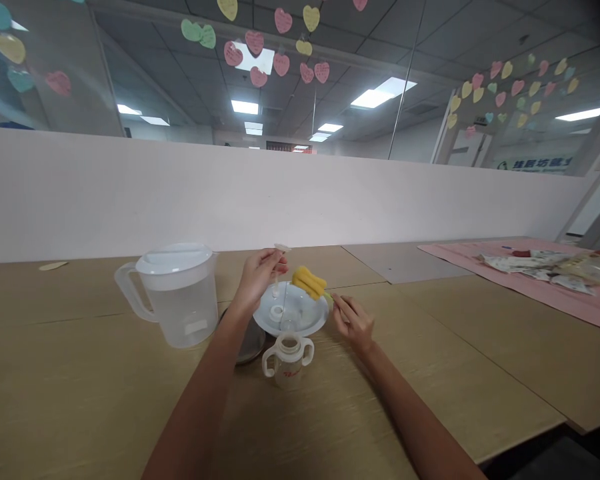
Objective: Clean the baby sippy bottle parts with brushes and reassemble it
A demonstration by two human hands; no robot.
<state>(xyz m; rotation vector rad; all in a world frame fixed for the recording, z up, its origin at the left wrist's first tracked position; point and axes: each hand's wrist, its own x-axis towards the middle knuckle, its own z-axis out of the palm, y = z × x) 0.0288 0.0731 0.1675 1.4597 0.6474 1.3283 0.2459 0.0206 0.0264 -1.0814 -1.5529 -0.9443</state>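
My left hand (258,273) is closed in a pinch on a clear straw piece with a small cap (281,249), held upright over a white bowl (273,321). My right hand (353,321) is closed on the handle of a yellow sponge brush (309,281), whose sponge head hangs over the bowl's far right rim. A small clear baby cup with two white handles (287,357) stands open-topped just in front of the bowl.
A clear lidded pitcher (177,293) with water stands to the left. A dark round lid or dish (253,343) lies half under the bowl. A pink cloth (555,290) with packets lies at the far right. A white partition wall (280,193) backs the wooden table (80,387).
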